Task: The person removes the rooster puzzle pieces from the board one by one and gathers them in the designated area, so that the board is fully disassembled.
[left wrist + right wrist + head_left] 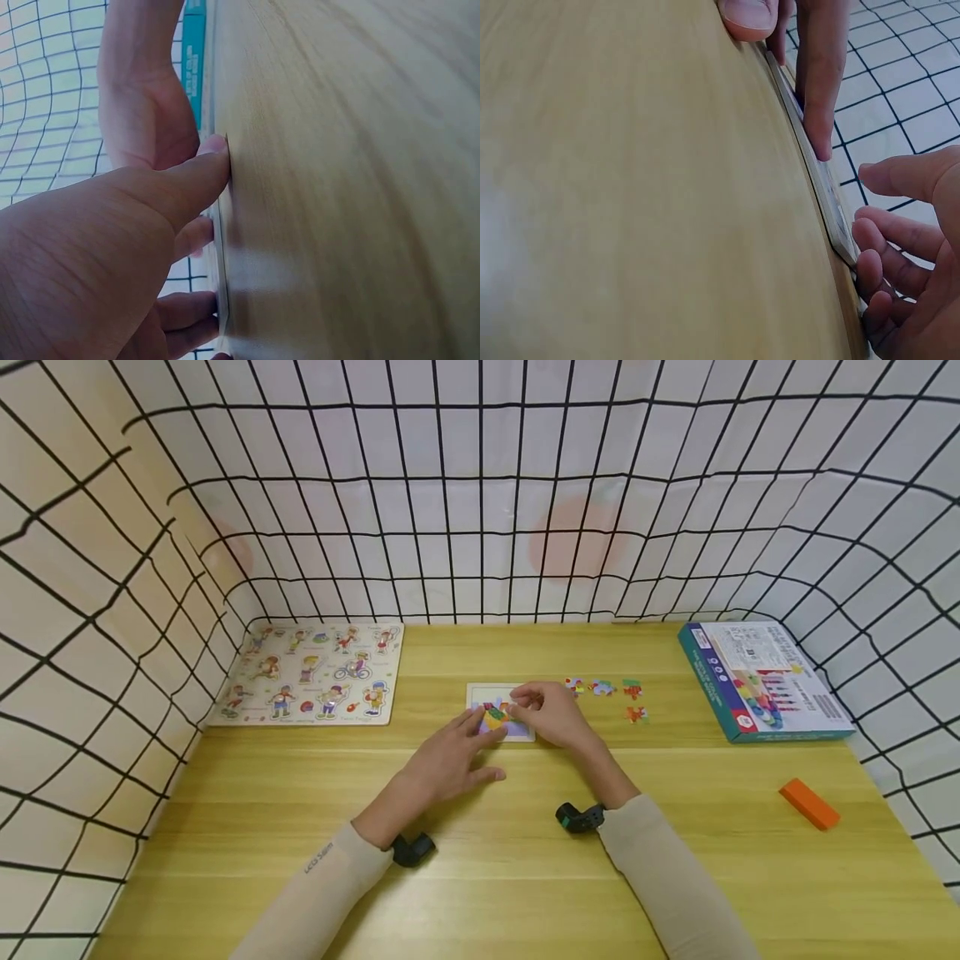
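Fingers (pixel 467 723) spread, the left hand (pixel 444 762) is presumably steadying a small pale-framed rectangular jigsaw puzzle (pixel 495 720) near the yellow wooden bench's (pixel 480 893) far edge; the right hand (pixel 557 717) is reaching over it, fingers apart.

We log a yellow wood-grain table (pixel 517 885). On it: sports-figure puzzle board (pixel 326 675) at left, jigsaw tray (pixel 487 691) mid-table, loose jigsaw pieces (pixel 602 687) beside it, teal-sided box (pixel 772 681) and orange block (pixel 809 803) right.
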Available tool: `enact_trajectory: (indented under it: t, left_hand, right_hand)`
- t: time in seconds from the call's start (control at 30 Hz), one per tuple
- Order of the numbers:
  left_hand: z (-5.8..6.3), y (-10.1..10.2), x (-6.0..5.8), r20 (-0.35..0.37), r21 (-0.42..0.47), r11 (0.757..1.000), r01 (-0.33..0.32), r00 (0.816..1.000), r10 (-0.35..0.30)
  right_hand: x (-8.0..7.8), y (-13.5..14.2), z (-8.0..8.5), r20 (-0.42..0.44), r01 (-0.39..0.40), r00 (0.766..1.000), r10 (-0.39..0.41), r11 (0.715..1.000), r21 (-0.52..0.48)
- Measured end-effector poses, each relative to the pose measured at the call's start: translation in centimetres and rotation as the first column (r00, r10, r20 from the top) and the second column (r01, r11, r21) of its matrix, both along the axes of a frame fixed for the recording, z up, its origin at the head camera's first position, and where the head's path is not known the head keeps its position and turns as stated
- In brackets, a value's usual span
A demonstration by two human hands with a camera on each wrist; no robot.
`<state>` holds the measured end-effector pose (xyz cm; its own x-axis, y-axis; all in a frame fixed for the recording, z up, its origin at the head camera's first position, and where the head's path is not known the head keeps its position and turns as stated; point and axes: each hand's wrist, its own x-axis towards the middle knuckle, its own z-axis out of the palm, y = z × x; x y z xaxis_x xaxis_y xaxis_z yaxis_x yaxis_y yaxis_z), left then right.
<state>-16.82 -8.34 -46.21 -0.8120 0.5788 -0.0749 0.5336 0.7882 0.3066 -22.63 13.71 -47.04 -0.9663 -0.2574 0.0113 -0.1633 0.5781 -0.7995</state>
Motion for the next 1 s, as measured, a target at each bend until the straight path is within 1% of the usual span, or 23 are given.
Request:
enact_trajectory:
  t: [0.37, 0.63, 0.87, 1.0]
  left_hand:
    - [-0.03, -0.04, 0.04, -0.007, 0.01, 1.0, 0.01, 1.0, -0.01]
    - [-0.01, -0.01, -0.03, -0.004, 0.002, 1.0, 0.01, 1.0, -0.01]
    - [-0.09, -0.05, 0.19, -0.02, -0.012, 1.0, 0.026, 0.999, -0.026]
    - [-0.1, -0.01, 0.17, -0.037, -0.016, 1.0, 0.021, 0.999, -0.022]
  right_hand:
    - [0.15, -0.57, -0.16, -0.011, 0.006, 1.0, -0.005, 0.997, 0.076]
    - [0.14, -0.64, -0.39, -0.061, -0.02, 0.998, 0.028, 0.992, 0.121]
    - [0.51, -0.61, -0.19, -0.071, -0.045, 0.996, 0.053, 0.992, 0.117]
    - [0.45, -0.57, -0.15, -0.076, -0.04, 0.996, 0.049, 0.993, 0.107]
